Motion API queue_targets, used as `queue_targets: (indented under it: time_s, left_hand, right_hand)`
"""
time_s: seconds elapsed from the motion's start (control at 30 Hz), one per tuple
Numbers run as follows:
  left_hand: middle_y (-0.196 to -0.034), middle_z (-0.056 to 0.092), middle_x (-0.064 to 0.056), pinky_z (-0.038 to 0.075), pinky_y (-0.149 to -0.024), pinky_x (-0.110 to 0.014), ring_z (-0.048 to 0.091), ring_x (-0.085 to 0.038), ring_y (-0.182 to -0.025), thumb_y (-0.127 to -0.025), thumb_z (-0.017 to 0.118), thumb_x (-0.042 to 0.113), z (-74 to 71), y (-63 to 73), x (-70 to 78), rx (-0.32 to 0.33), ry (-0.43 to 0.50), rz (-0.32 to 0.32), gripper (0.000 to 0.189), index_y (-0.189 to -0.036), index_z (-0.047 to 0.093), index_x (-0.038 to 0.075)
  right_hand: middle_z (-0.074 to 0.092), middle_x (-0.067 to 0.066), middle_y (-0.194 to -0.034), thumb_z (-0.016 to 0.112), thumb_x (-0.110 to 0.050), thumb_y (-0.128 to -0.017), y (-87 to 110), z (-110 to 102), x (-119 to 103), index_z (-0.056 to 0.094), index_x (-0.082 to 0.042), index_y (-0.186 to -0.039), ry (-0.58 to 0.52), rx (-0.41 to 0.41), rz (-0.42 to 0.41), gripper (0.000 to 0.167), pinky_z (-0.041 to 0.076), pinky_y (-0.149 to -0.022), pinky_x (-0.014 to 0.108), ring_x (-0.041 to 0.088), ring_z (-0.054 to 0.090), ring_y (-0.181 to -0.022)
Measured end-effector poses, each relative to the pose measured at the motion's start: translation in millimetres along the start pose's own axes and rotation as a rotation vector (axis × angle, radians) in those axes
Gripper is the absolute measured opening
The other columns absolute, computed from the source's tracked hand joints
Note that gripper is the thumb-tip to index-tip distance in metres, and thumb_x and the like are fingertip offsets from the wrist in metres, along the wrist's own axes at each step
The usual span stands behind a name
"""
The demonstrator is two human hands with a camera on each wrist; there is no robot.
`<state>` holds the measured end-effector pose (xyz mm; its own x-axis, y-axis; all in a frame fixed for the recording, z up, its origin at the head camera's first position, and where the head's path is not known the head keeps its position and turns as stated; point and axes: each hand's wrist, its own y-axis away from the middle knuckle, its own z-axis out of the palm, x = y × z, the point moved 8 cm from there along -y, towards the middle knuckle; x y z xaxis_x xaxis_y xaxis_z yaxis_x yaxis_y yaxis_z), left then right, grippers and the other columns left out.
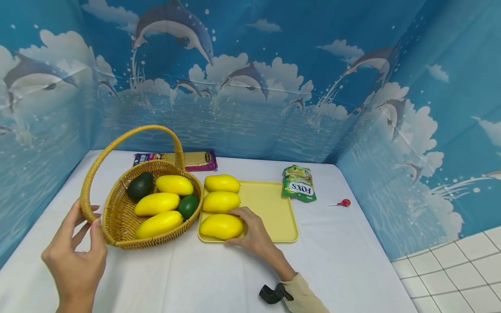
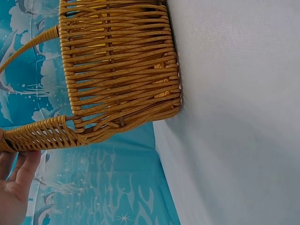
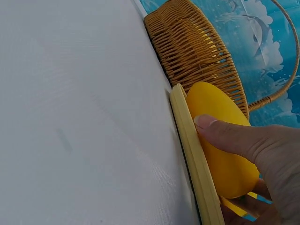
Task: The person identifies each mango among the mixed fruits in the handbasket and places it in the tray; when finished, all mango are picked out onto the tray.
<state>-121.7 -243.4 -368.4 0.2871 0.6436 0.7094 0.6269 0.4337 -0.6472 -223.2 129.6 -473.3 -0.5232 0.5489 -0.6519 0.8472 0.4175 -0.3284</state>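
Observation:
My left hand (image 1: 78,252) pinches the lower left end of the handle on a wicker basket (image 1: 152,244), as the left wrist view also shows. Inside the basket lie several yellow mangoes (image 1: 157,204) and two dark green avocados (image 1: 140,186). My right hand (image 1: 254,230) grips the nearest mango (image 1: 221,226) on a yellow tray (image 1: 270,217), thumb on its near side; in the right wrist view that mango (image 3: 220,140) sits against the tray's rim (image 3: 192,154). Two more mangoes (image 1: 221,201) lie behind it in a column along the tray's left side.
Behind the basket lies a long purple and gold packet (image 1: 199,161). A green Fox's candy bag (image 1: 299,183) touches the tray's back right corner, and a red lollipop (image 1: 344,202) lies farther right. Dolphin-print curtains (image 1: 250,108) surround the white table (image 1: 344,261).

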Motion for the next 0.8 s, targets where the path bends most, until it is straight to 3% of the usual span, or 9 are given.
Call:
queue_targets:
  time_s: [0.37,0.5,0.63,0.8]
  left_hand:
    - [-0.129,0.075,-0.022,0.051,-0.099,-0.008,0.061,0.009,-0.122,-0.098,0.069,-0.002,0.8,1.2,-3.9,-0.032,-0.021,-0.020,0.065,-0.157,0.056,0.023]
    - [-0.126,0.076,-0.021,0.051,-0.097,-0.007,0.062,0.008,-0.119,-0.095,0.071,-0.007,0.1,0.9,-3.2,0.001,-0.005,-0.010,0.068,-0.155,0.059,0.023]
    - [-0.123,0.077,-0.019,0.051,-0.096,-0.006,0.063,0.009,-0.116,-0.091,0.074,-0.013,0.4,1.7,-2.7,0.040,0.004,-0.005,0.070,-0.152,0.064,0.019]
    - [-0.122,0.077,-0.020,0.051,-0.096,-0.006,0.061,0.011,-0.116,-0.090,0.074,-0.016,0.9,2.6,-2.6,0.049,-0.007,-0.008,0.068,-0.151,0.064,0.013]
  right_hand:
    - [0.067,0.010,-0.136,0.104,-0.022,-0.071,8.9,-8.4,-1.8,0.065,-0.005,-0.143,0.022,0.009,-0.050,0.084,0.058,-0.109,0.045,0.026,0.065,-0.123]
    - [0.066,0.009,-0.136,0.104,-0.025,-0.071,11.4,-16.6,-3.8,0.065,-0.006,-0.143,0.060,0.014,-0.037,0.084,0.060,-0.104,0.048,0.026,0.064,-0.121]
    - [0.062,0.009,-0.142,0.103,-0.026,-0.074,11.2,-30.4,-8.3,0.060,-0.007,-0.150,0.100,0.009,-0.029,0.090,0.058,-0.108,0.054,0.027,0.059,-0.129]
    - [0.062,0.010,-0.145,0.100,-0.023,-0.078,-0.4,-53.0,-25.0,0.055,-0.012,-0.157,0.058,0.007,-0.087,0.092,0.060,-0.104,0.052,0.029,0.060,-0.131]
